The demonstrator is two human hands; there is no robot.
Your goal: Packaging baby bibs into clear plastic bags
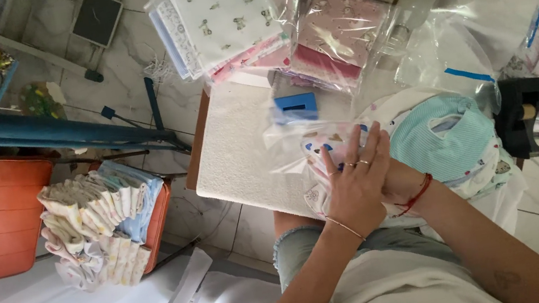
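1. Pressing flat, the left hand [358,184] lies on top with its fingers [369,151] spread a little and straight, pinching nothing; rings show on two of them.
2. Beneath it the right hand [406,184] is mostly covered, so I cannot tell how its fingers are set.
3. Under the fingertips sits a clear bag [297,144] holding a folded printed cloth [315,145]; the bag lies on the white pad [242,155], partly off its near edge toward the lap.
4. Just right of the hands rests a green striped bib [442,140], touching the wrist area.
5. A blue block [296,107] stands just beyond the bag.
6. Risk, as I judge it: the slick plastic could slide off the pad's edge if the palm pushes sideways, or the cloth could bunch inside and crease.
7. Packed stacks [228,15] crowd the far side; a careless elbow might topple them.
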